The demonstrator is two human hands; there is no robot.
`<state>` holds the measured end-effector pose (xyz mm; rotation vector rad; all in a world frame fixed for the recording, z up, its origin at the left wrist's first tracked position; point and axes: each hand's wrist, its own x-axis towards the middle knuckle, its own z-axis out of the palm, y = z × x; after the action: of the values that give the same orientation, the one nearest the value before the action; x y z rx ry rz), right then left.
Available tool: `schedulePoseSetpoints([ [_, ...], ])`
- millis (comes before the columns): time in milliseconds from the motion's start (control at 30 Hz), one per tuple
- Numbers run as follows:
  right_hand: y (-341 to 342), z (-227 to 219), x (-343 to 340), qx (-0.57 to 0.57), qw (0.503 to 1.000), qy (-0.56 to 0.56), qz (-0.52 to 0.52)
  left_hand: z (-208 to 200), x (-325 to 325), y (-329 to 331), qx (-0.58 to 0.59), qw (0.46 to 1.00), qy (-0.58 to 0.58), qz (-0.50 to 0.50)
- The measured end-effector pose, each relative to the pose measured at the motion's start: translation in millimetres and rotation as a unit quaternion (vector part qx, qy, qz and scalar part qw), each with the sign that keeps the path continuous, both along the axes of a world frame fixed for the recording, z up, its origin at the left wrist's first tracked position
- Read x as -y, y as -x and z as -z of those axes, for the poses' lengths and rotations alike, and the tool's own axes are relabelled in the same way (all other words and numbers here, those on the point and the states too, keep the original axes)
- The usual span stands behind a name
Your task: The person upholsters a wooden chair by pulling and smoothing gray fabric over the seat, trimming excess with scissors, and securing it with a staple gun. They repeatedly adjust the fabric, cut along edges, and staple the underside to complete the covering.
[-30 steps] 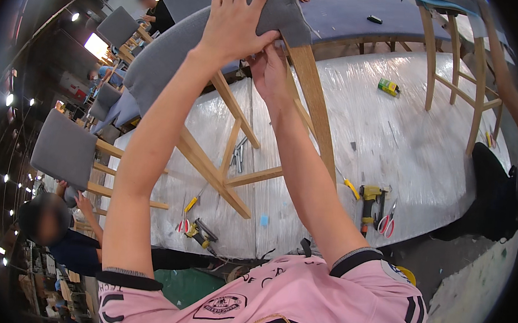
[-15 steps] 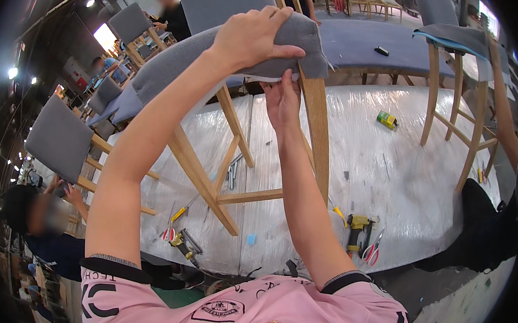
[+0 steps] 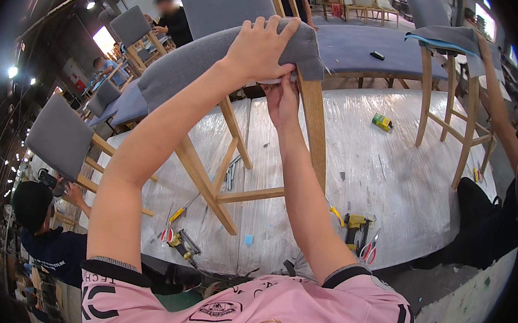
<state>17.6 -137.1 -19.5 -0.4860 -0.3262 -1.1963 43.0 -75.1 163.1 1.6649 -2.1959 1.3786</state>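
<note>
Taking the wooden chair leg [image 3: 313, 129] as landmark: at its upper left, the left hand [image 3: 259, 49] is closed over the grey upholstered seat edge [image 3: 218, 53], as half a second earlier; directly left of the leg top, the right hand [image 3: 283, 97], raised since then, pinches fabric underneath.

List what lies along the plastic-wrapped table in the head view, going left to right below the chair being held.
Red-handled scissors → yellow tool beside them → small blue block → yellow power tool → second pair of red-handled scissors. Farther back and to the right, a small green and yellow box.
</note>
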Motion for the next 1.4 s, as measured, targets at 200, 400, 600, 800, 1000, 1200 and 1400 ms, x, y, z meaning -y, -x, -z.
schedulePoseSetpoints([
  [200, 2, 0, 42, -0.008, 0.998, 0.031, -0.057, 1, 14, 12, -0.001, 1.0, 0.024, 0.014],
  [400, 91, 72, -46, -0.378, 0.896, 0.22, -0.081, 11, 17, -6, 0.01, 0.998, 0.021, -0.051],
  [600, 304, 251, -133, -0.294, 0.935, -0.104, -0.167, 8, 30, -1, 0.024, 0.997, 0.066, 0.029],
  [800, 357, 471, -136, -0.239, 0.779, -0.579, 0.027, 11, 35, -5, 0.02, 0.997, 0.06, 0.035],
  [1000, 347, 568, -77, 0.005, 0.69, -0.721, 0.067, 1, 18, 22, -0.015, 1.0, 0.018, 0.001],
  [1200, 326, 593, -54, -0.046, 0.66, -0.744, 0.096, 0, 14, 17, -0.01, 0.999, 0.014, -0.032],
  [1400, 327, 542, -32, -0.052, 0.633, -0.738, 0.227, 19, 24, -8, 0.027, 0.995, 0.099, -0.011],
])
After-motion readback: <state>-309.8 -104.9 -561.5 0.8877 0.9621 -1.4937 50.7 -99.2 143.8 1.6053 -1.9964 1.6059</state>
